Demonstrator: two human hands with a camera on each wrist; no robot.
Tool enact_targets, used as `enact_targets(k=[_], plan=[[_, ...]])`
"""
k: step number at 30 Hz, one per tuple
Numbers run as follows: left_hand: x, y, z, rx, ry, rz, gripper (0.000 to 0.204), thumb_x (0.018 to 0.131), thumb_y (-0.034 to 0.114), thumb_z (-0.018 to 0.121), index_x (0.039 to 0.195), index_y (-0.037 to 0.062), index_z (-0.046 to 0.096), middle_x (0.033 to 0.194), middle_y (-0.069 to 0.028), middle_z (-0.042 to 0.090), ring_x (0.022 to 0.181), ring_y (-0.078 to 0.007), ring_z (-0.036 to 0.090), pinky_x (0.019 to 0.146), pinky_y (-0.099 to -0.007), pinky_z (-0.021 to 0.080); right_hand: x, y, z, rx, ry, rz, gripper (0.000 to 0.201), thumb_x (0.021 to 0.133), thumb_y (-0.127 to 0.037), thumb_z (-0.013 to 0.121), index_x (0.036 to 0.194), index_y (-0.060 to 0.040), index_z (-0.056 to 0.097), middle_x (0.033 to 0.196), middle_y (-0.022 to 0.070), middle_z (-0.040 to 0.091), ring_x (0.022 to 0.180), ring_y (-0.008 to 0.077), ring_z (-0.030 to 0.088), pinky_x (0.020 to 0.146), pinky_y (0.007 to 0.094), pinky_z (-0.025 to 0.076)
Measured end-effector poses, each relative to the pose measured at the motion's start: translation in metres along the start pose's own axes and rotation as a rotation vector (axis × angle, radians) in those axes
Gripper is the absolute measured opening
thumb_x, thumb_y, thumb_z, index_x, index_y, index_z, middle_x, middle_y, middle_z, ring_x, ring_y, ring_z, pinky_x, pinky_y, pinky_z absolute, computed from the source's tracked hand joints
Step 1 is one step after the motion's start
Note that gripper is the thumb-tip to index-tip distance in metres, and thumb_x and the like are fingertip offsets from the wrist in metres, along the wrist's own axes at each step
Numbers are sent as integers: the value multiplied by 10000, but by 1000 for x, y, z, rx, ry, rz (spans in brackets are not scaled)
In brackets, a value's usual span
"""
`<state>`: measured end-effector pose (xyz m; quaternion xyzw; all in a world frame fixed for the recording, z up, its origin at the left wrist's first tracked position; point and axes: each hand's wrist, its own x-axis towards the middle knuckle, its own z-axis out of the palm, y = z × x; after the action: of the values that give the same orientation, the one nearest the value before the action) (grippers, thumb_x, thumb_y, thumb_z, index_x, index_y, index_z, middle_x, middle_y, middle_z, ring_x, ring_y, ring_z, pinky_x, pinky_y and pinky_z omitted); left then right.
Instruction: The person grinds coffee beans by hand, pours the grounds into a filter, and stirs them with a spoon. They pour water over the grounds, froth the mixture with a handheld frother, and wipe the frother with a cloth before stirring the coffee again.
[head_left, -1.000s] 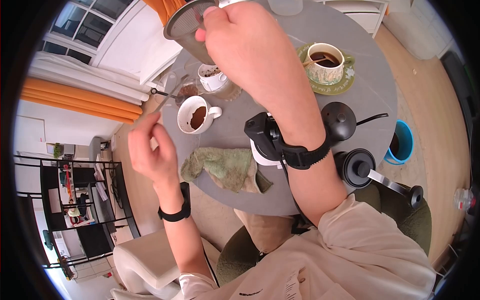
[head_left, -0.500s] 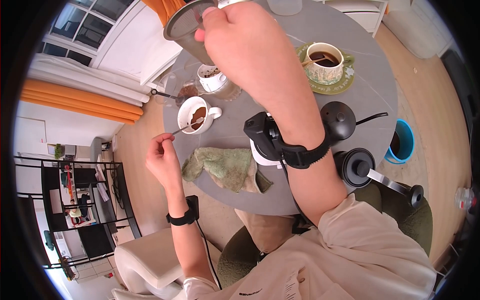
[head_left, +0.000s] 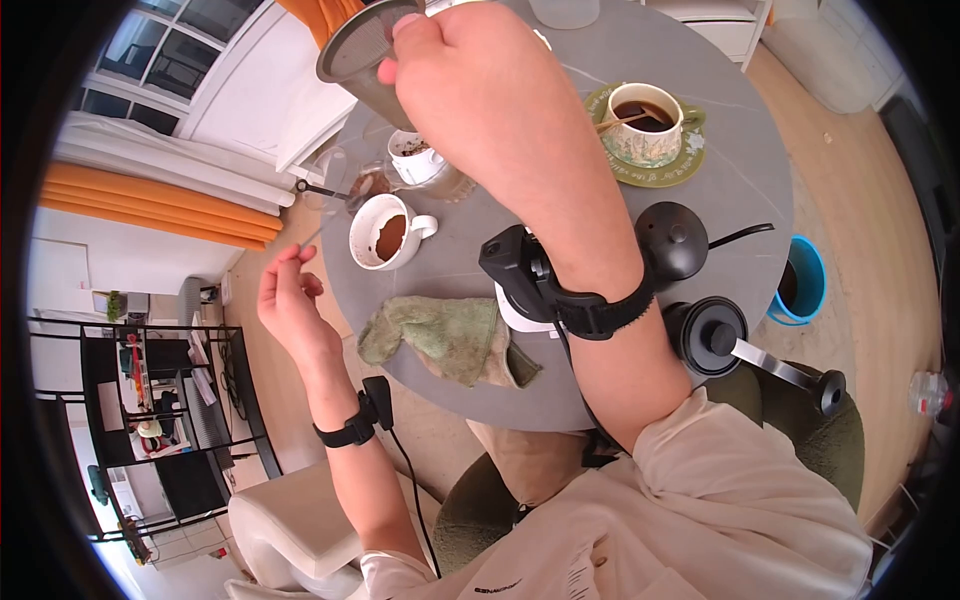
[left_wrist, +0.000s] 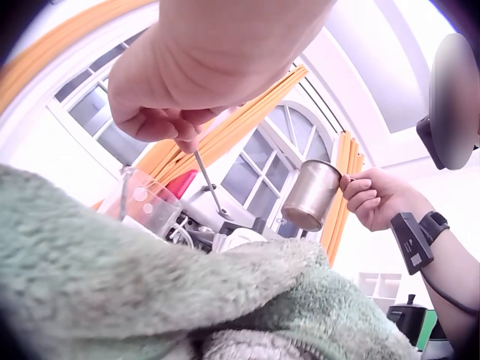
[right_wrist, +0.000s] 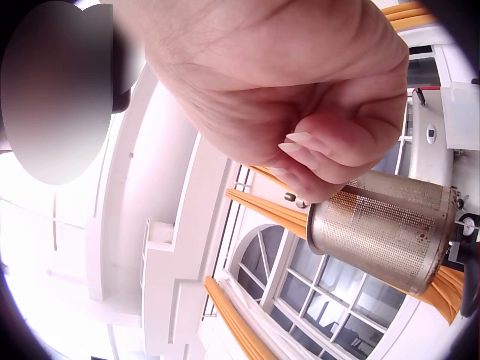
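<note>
My right hand [head_left: 490, 95] grips the rim of a cylindrical metal mesh strainer [right_wrist: 382, 229], raised above the far left of the table. The strainer's mouth is tilted, and brown specks dot the mesh near its bottom end. My left hand [head_left: 298, 300] pinches the thin handle of a small metal spoon [left_wrist: 210, 184], off the table's left edge. Nearest to it stands a white cup [head_left: 362, 235] with brown powder inside. Below the strainer is a second white cup [head_left: 424, 167] with dark bits in it, partly behind my right hand.
A green towel [head_left: 440, 335] lies at the table's [head_left: 560, 395] near edge. On the right are a cup of dark coffee [head_left: 640, 148] on a green saucer [head_left: 690, 168], a black kettle [head_left: 672, 242] and a crank-handled grinder [head_left: 710, 338]. A blue bucket [head_left: 815, 285] stands on the floor.
My left hand first brought the spoon from the left over the powder cup, then drew it back left. The right hand still holds the strainer in nearly the same place.
</note>
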<state>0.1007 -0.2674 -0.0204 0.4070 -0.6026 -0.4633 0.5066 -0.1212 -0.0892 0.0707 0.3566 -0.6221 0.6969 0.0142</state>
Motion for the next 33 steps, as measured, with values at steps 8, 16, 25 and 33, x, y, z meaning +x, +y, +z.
enact_targets(k=[8, 16, 25, 33], plan=[[-11, 28, 50, 397, -172, 736, 168, 968, -7, 654, 1076, 59, 764, 1001, -50, 789, 771, -119, 647, 746, -282, 463, 2, 2, 0, 8, -36, 15, 346, 946, -114, 530, 685, 100, 604, 650, 311, 594, 669, 516, 625, 681, 552, 517], [-20, 39, 29, 745, -26, 1208, 242, 859, -79, 689, 988, 102, 785, 908, 4, 765, 747, -161, 639, 765, -312, 459, 1, 2, 1, 7, -9, 4, 351, 953, -117, 531, 692, 107, 599, 649, 311, 597, 658, 514, 626, 672, 557, 514], [-24, -9, -3, 681, -42, 509, 154, 958, 42, 632, 982, 37, 785, 872, -60, 763, 686, -112, 643, 622, -287, 534, 2, 2, 2, -22, -6, 18, 387, 985, -133, 536, 692, 107, 613, 655, 316, 614, 663, 518, 642, 691, 555, 538], [-24, -37, -12, 461, -43, 230, 173, 968, 70, 615, 1000, 14, 776, 885, -57, 777, 673, -84, 599, 637, -247, 488, 2, 0, 4, -24, -20, 34, 397, 987, -140, 539, 684, 103, 622, 645, 311, 615, 653, 512, 646, 675, 547, 548]])
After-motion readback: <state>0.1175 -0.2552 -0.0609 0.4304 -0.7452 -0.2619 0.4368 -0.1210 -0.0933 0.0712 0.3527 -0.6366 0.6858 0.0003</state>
